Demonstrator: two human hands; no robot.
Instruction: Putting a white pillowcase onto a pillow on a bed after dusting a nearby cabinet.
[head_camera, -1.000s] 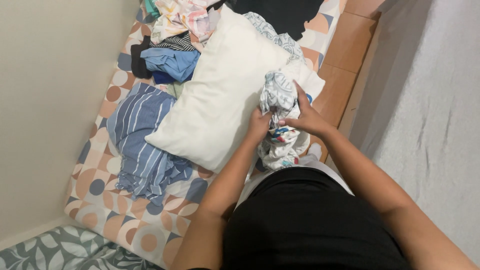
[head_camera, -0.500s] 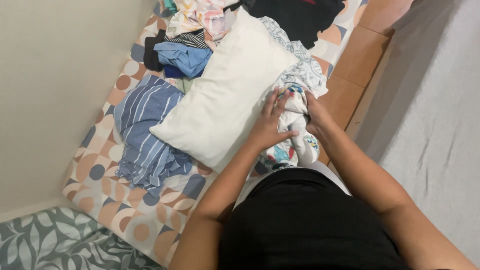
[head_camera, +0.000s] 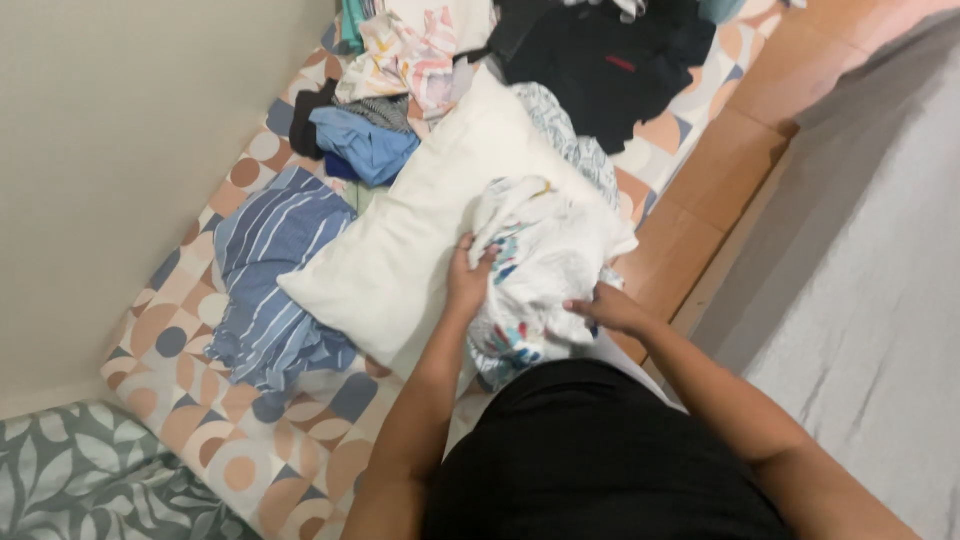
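A white cloth with a coloured print (head_camera: 545, 265) lies bunched over the right end of a white pillow (head_camera: 420, 235). My left hand (head_camera: 467, 277) grips the cloth's left side, fingers curled into the fabric. My right hand (head_camera: 605, 308) holds its lower right edge. The pillow lies diagonally on a mattress with a circle-patterned sheet (head_camera: 215, 420). My black top fills the bottom of the view.
A blue striped garment (head_camera: 270, 280) lies left of the pillow. Behind it are a blue garment (head_camera: 365, 145), a pastel printed cloth (head_camera: 405, 55) and black clothing (head_camera: 610, 60). A wall runs along the left, a wooden bed edge (head_camera: 700, 215) and grey floor on the right.
The cloth has been lifted onto the pillow end and spread wider. My hands have moved apart, the left up onto the fabric, the right down to its lower edge.
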